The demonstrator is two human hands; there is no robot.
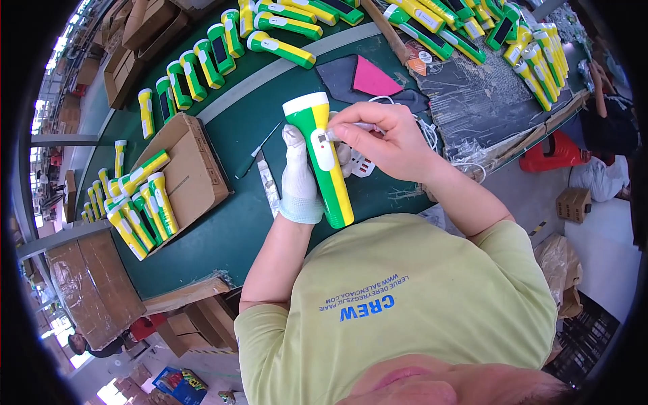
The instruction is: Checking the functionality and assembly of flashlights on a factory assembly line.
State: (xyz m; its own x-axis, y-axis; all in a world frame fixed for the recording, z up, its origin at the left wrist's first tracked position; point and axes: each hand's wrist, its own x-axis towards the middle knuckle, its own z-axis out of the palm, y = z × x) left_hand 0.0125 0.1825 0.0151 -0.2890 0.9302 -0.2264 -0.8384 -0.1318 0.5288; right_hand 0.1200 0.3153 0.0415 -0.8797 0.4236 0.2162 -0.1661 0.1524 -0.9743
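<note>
My left hand [300,179], in a white glove, is wrapped round a green and yellow flashlight [339,197] with a white head, which points away from me. On its upper side is a white oval panel with a small red spot. My bare right hand [398,142] pinches a pale cable plug [331,136] against that panel; whether it is inserted, I cannot tell. A white power strip [363,166] lies partly hidden behind the hands. White cable [429,133] lies to the right of my right hand.
A screwdriver [255,154] lies left of my left hand. Several flashlights stand in a cardboard box [196,162] at the left. More line the far side [216,48] and the far right [540,64]. A pink and dark cloth [373,77] lies beyond my hands.
</note>
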